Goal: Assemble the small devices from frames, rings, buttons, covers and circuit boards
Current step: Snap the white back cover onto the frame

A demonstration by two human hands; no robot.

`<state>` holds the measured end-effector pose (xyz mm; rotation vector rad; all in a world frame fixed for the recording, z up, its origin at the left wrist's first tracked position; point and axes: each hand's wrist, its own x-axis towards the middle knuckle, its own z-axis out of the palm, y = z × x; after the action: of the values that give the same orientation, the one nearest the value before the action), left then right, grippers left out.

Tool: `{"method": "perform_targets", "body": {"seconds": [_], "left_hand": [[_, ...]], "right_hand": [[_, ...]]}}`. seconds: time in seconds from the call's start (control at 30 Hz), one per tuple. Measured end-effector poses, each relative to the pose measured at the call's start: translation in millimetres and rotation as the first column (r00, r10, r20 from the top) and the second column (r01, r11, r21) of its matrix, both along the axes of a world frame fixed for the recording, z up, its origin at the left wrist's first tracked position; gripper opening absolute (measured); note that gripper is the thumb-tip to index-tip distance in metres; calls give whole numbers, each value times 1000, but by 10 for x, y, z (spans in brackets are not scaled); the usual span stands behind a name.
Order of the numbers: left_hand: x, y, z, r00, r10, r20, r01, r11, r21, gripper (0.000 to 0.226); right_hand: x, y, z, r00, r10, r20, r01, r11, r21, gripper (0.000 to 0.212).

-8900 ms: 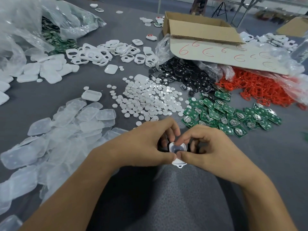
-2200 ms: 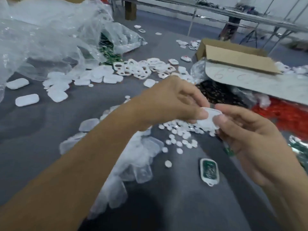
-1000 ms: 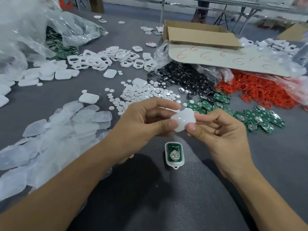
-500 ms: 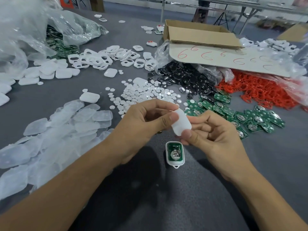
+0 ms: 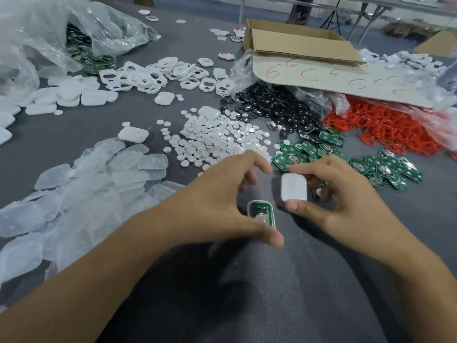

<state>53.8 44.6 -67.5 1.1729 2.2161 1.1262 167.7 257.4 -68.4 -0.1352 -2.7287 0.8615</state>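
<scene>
A white rounded-rectangle plastic cover is held above the grey worktop. The right hand pinches it end to end, with the thumb at its near edge, the forefinger at its far edge, and the fingers clamped on it. Just to its left and lower, a half-built device (a green circuit board seated in a white frame) lies flat on the worktop, board side up, with a round silver contact showing. The left hand arches around that device with its fingers apart in an open curve. Its forefinger is beyond the device and its thumb crosses the near end; blur hides whether the thumb touches it.

Beyond the hands lie a heap of small white round buttons, a spread of loose green circuit boards, a pile of black discs and a tangle of red rings. To the left sit translucent clear covers. Farther off are white open frames, an open cardboard box and crumpled clear plastic bags.
</scene>
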Motion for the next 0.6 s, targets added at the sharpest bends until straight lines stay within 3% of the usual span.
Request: {"method": "perform_targets", "body": {"seconds": [0.1, 0.23, 0.33, 0.43, 0.6], "left_hand": [[205, 61, -102, 990, -53, -132, 39, 993, -108, 93], [272, 92, -205, 978, -11, -208, -2, 998, -63, 82], [235, 72, -177, 995, -57, -81, 56, 998, -17, 72], [172, 55, -146, 993, -121, 11, 121, 993, -8, 76], [56, 0, -127, 988, -150, 23, 150, 989, -4, 81]], "right_hand": [[87, 101, 66, 982, 0, 190, -30, 987, 160, 52], [149, 152, 121, 934, 36, 356, -110, 975, 191, 62], [190, 183, 127, 923, 68, 378, -151, 969, 195, 60], [175, 146, 137, 932, 124, 342, -191, 966, 172, 62], [159, 101, 143, 936, 167, 309, -226, 960, 166, 42]]}}
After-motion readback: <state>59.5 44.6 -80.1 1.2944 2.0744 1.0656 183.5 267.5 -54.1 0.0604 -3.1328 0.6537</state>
